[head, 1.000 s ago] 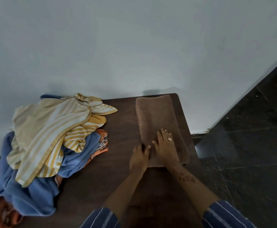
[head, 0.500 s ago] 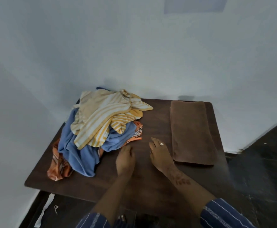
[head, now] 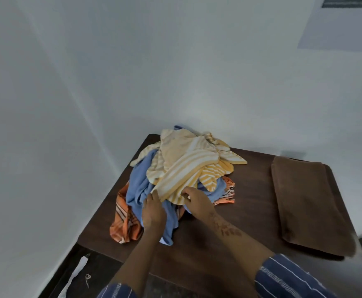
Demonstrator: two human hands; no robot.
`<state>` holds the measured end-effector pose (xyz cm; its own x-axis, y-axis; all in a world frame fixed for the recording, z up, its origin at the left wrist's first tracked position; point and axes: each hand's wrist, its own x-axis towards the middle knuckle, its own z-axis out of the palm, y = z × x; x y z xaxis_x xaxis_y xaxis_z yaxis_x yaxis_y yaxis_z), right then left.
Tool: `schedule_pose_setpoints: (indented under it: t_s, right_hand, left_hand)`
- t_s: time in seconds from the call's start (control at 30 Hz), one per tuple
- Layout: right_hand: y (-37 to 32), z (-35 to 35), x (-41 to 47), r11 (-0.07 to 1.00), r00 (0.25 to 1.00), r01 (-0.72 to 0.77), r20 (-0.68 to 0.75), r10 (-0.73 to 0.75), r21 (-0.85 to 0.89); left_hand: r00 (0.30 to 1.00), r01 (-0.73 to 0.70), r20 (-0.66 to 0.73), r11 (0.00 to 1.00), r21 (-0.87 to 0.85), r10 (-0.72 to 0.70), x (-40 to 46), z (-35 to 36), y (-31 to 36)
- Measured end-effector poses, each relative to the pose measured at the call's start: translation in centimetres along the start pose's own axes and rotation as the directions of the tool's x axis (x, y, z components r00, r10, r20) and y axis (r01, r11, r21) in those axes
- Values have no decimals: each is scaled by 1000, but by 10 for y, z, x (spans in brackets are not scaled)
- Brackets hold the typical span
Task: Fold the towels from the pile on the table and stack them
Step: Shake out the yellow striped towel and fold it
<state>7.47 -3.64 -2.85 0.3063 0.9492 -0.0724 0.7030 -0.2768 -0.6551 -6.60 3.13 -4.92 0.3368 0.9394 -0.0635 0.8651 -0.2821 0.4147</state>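
Towels in a loose pile (head: 182, 177) sit on the left half of the dark wooden desk (head: 251, 203), reaching from near its front-left edge back to the far-left corner against the wall. Nearest, two forearms in blue striped sleeves (head: 283, 276) come in over the front edge. The left hand (head: 153, 210) lies on the blue towel (head: 141, 190), its fingers reaching to the lower hem of the yellow-striped towel (head: 182, 168); whether they pinch the cloth or only rest on it cannot be told. The right hand (head: 197, 201) has its fingers curled together on that same hem, just beside the left hand — both at the near side of the heap.

Under the blue towel an orange plaid one (head: 124, 224) spills toward the desk's left edge, close to it. A fringed orange end (head: 227, 194) pokes out on the pile's right side. The yellow-striped towel drapes crumpled over the top, with no clear long axis.

Between the pile and the right side lies a broad strip of bare desk. A folded brown towel (head: 309, 203) lies flat along the right edge, well apart from the pile — its long axis runs front to back, its near end close to the front-right corner, its far end near the wall.

On the floor by the desk's front-left corner lies a white strip (head: 74, 276).
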Motion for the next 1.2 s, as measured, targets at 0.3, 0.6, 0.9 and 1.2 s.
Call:
schedule_pose_setpoints:
  t_s: [0.3,0.6,0.9,1.2]
  right_hand:
    - [-42,53,28,997,995,-18,97,11,74]
    - [-69,26,50,998,960,-5,-278,24,67]
    - [-113,-85,81,997,888,70,-457,-43,42]
    - [-133,-207,68,968,717,158,-697,24,196]
  left_hand:
    - [940,-334,-84,941,-47,330,34,-17,-40]
    - [953,-257,-50,703,-663,300,49,-42,-27]
    - [942,-195,25,605,-772,336,78,-86,31]
    - [974,-197,-33,763,-615,225,72,-69,85]
